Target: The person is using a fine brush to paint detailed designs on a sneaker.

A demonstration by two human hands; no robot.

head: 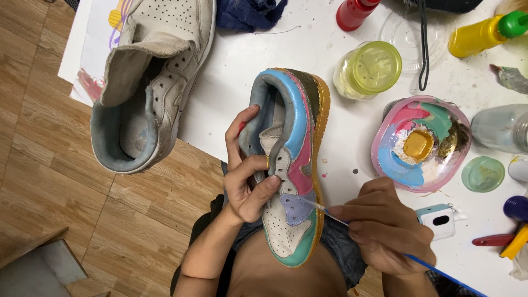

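Observation:
My left hand [248, 176] grips a sneaker [291, 165] by its tongue and collar, holding it on its side over my lap. The shoe is painted in blue, pink, lilac, teal and gold panels, with some white leather left. My right hand [385, 223] pinches a thin blue-handled paintbrush [335, 214]; its tip touches the lilac panel near the toe. A round palette [421, 142] smeared with pink, blue, teal and ochre paint lies on the white table just right of the shoe.
An unpainted white sneaker [151, 82] lies at the table's left edge. A yellow-lidded jar [367, 70], red bottle [355, 12], yellow bottle with green cap [487, 33], clear bottle [503, 127], small green lid [483, 174] and dark blue cloth [247, 12] crowd the table. Wooden floor lies left.

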